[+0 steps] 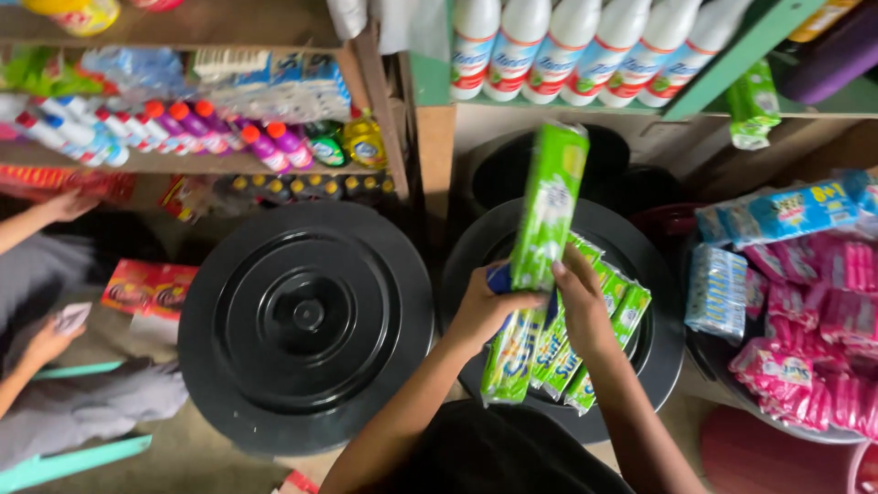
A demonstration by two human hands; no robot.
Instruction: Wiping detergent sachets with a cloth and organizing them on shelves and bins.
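A long green soap packet (549, 206) stands upright in both my hands above a black round lid (651, 274). My left hand (483, 306) grips its lower part from the left. My right hand (582, 302) holds it from the right. Under my hands several more green packets (617, 306) lie in a fan on that lid, their lower ends hanging toward me.
A second black round lid (306, 320) sits to the left. A basin of pink and blue packets (805, 311) is on the right. Shelves of bottles (594, 46) stand behind. Another person's hands (55, 274) work at the far left.
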